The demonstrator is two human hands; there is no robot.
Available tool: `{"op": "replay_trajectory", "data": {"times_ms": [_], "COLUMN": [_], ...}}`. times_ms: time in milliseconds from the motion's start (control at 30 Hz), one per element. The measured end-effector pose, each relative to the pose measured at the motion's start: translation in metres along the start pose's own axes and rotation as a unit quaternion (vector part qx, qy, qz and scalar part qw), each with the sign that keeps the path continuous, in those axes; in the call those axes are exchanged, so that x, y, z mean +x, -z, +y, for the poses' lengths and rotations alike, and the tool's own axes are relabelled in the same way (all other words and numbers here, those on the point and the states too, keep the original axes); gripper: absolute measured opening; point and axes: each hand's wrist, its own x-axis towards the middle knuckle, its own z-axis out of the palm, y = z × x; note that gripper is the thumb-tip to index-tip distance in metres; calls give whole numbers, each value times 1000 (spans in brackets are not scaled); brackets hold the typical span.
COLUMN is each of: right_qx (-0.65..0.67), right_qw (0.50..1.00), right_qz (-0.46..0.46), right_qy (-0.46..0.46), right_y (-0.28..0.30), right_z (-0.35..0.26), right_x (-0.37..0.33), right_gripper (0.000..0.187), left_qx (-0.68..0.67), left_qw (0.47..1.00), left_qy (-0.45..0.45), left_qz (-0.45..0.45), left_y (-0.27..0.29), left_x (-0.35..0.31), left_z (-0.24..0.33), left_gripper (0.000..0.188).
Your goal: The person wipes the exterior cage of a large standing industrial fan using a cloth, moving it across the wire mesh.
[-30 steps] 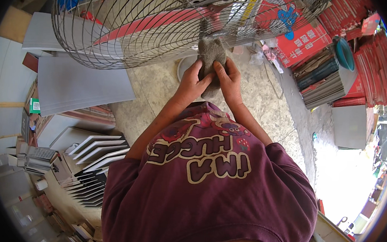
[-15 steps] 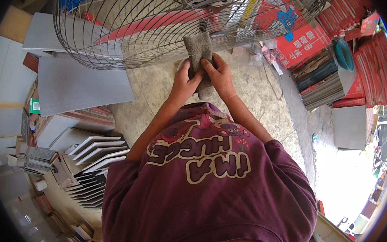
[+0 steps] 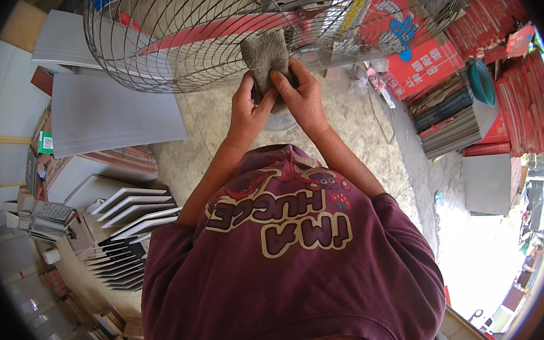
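Observation:
A dirty grey-brown cloth [image 3: 267, 52], folded into a thick strip, is held between my two hands in front of my chest. My left hand [image 3: 249, 109] grips its lower left side, thumb pressed inward. On the other side, my right hand [image 3: 302, 99] pinches it with the thumb on top. The cloth's upper end overlaps the wire guard of a big fan [image 3: 224, 31] with red blades; whether they touch I cannot tell. Beneath my hands a grey round base [image 3: 281, 123] partly shows. The fingers behind the cloth are hidden.
Large grey panels [image 3: 116, 114] lie at the left, with several white-edged boards [image 3: 133, 205] standing upright below them. At the right are red cartons [image 3: 424, 67], stacked grey tiles [image 3: 458, 128] and a teal basin [image 3: 483, 83]. Bare concrete floor [image 3: 361, 144] shows around my arms.
Both hands have shifted slightly up and to the left with the cloth. The cloth's upper end now leans further left, and its lower end no longer hangs as far below my hands.

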Motion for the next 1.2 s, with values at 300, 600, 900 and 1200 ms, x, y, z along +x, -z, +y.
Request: {"op": "replay_trajectory", "data": {"times_ms": [300,600,900,1200], "right_qx": [-17,-49,-115,-9], "right_qw": [997,996,991,998], "right_qz": [-18,-31,-47,38], "right_qy": [-80,68,-50,52], "right_y": [5,-7,-3,17], "right_z": [44,-7,51,7], "right_x": [-25,-2,-20,-11], "right_gripper": [26,27,32,33], "left_qx": [-32,-36,-77,51], "left_qw": [997,996,992,998], "left_qy": [73,-52,97,-16], "left_qz": [-24,70,16,-41], "left_y": [-3,1,-1,-15], "left_x": [-27,-9,-31,1], "left_z": [-22,-5,-39,2], "left_gripper": [37,35,39,37]}}
